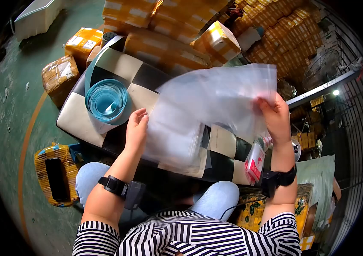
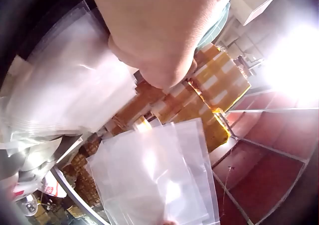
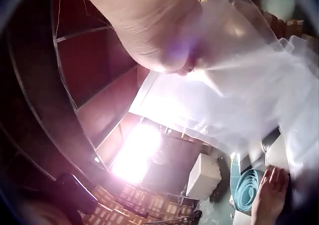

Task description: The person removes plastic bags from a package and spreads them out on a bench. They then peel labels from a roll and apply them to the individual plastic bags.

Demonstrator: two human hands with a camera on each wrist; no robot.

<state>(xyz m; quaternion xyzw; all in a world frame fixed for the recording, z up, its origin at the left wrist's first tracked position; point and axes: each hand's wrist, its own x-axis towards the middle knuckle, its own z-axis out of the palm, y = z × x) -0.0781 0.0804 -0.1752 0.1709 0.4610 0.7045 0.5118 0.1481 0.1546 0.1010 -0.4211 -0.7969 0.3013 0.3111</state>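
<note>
Sheets (image 1: 224, 85), clear plastic — far edge pinched in the right hand (image 1: 276, 117), long axis running leftward over the checkered worktop (image 1: 119, 64). Matching stack (image 1: 173, 138) — lower, between both hands, nearer the left hand (image 1: 136, 130), which is relaxed, open, empty, just beside it.

The person wore a short-sleeved top in narrow black and white stripes (image 1: 160, 234), with a banded cuff edging each sleeve, and pale blue trousers (image 1: 217, 198) that looked like denim. A black strap with a boxy black device (image 1: 114, 186) circled the left forearm; a similar black strap and block-shaped unit (image 1: 273, 181) circled the right, a thin black cable (image 1: 237, 205) beside it.
</note>
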